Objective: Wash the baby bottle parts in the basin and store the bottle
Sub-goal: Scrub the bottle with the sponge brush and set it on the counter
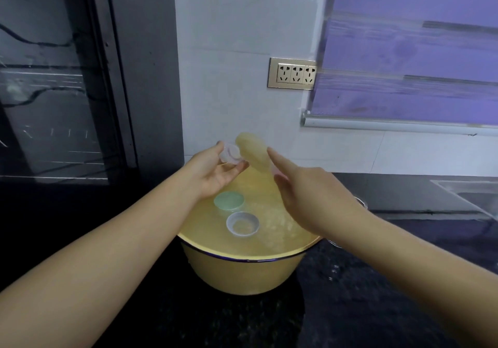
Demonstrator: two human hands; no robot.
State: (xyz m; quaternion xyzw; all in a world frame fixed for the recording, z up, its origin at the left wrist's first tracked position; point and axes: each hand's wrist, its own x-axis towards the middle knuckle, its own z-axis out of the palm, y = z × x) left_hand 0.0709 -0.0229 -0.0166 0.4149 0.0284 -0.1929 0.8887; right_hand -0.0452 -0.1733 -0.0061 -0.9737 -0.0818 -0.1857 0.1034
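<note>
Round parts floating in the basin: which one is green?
The green disc, floating farther from the person, by the left wrist; the other, nearer part is a clear ring.

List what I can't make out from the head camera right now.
- Bottle: motion-blurred; can't tell whether the right hand grips it.
- Ring in the left hand: fingers partly cover it.
- Basin far rim: hidden behind both hands.
- Metal object: mostly hidden behind the right wrist.
- Sink: cut off by the right edge.

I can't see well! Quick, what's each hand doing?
Left hand: closed on the pinkish bottle collar.
Right hand: holding the yellowish bottle, index finger extended.
</note>
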